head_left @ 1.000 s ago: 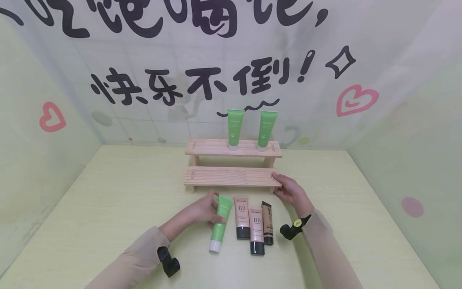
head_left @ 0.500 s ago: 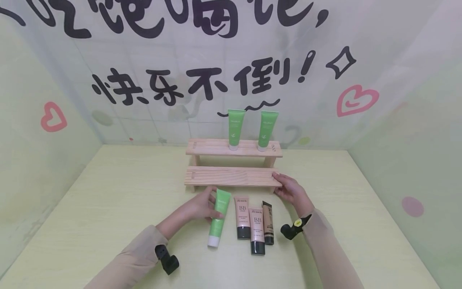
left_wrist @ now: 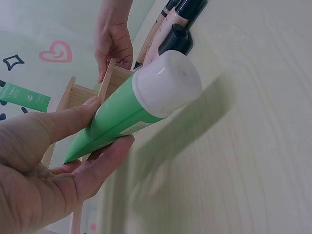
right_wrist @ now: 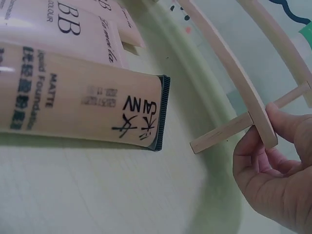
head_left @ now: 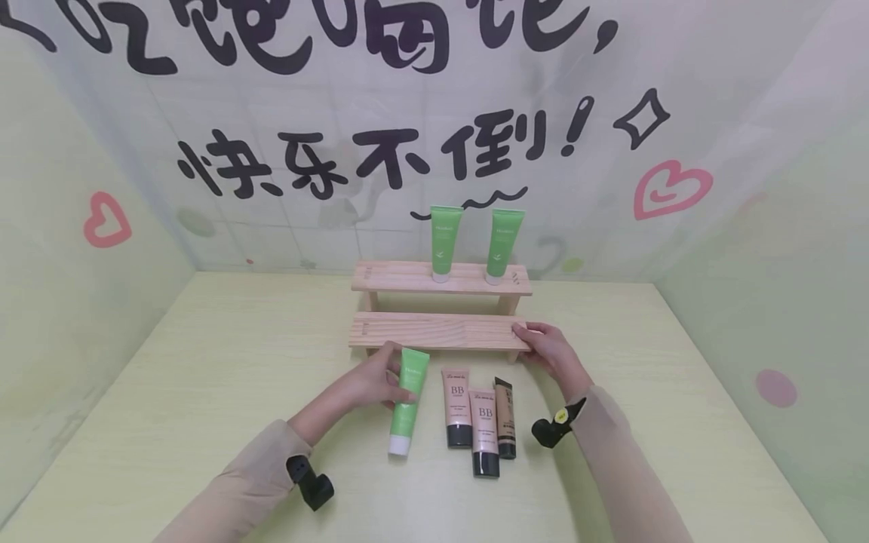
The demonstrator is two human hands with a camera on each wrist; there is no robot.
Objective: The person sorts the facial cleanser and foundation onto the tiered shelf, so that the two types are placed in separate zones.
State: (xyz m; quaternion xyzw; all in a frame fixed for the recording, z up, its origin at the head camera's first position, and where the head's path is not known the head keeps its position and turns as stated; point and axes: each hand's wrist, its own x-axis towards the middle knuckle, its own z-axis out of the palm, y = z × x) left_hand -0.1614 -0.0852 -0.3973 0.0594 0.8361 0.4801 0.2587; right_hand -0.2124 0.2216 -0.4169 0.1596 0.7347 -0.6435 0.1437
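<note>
My left hand (head_left: 372, 383) has raised the green tube (head_left: 407, 400) off the table toward the rack (head_left: 437, 332), thumb and fingers curled round it. My right hand (head_left: 553, 353) pinches the lower shelf's right end, steadying it. I judge this the carry; next the tube must be turned cap-down to stand on a shelf.

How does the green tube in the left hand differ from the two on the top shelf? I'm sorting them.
The held tube is gripped by the left hand and tilted over the table, cap down; the shelf tubes stand upright on their caps, untouched. All three are green with white caps.
</note>
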